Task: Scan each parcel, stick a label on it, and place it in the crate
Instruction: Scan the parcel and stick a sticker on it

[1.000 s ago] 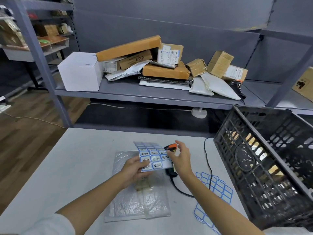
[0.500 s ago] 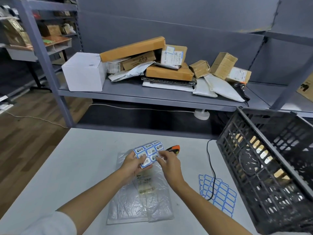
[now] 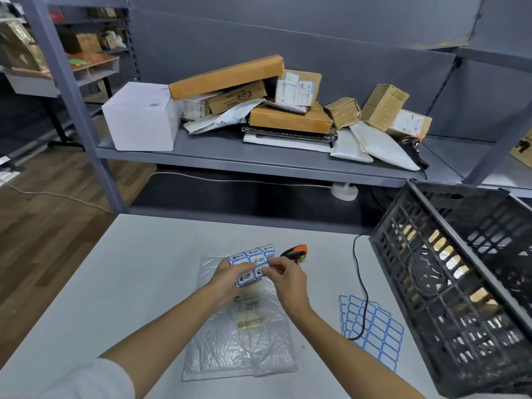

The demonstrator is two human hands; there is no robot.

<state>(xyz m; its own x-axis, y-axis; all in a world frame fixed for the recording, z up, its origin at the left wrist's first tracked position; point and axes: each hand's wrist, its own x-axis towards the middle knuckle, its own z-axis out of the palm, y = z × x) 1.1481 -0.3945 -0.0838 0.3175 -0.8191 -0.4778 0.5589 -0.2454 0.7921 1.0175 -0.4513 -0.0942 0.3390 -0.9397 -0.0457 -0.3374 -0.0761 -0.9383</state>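
A clear plastic mailer parcel (image 3: 239,335) lies flat on the white table (image 3: 121,272) in front of me, a printed slip showing through it. Above its far end my left hand (image 3: 227,279) holds a bent sheet of blue-bordered labels (image 3: 252,262) with handwriting on them. My right hand (image 3: 283,276) pinches a label at the sheet's right edge. The black and orange scanner (image 3: 295,252) lies on the table just behind my right hand. The black slatted crate (image 3: 449,283) stands at the right, with parcels inside.
Used blue label sheets (image 3: 371,326) lie right of the parcel, with the scanner's black cable (image 3: 363,286) running over them. A grey shelf (image 3: 218,156) behind the table carries a white box (image 3: 141,116), brown cartons (image 3: 290,119) and mailers (image 3: 380,145). A second scanner (image 3: 411,145) rests there.
The label sheet has been bent and lowered closer over the parcel. My right hand moved left from the scanner side onto the sheet's edge and now pinches a label.
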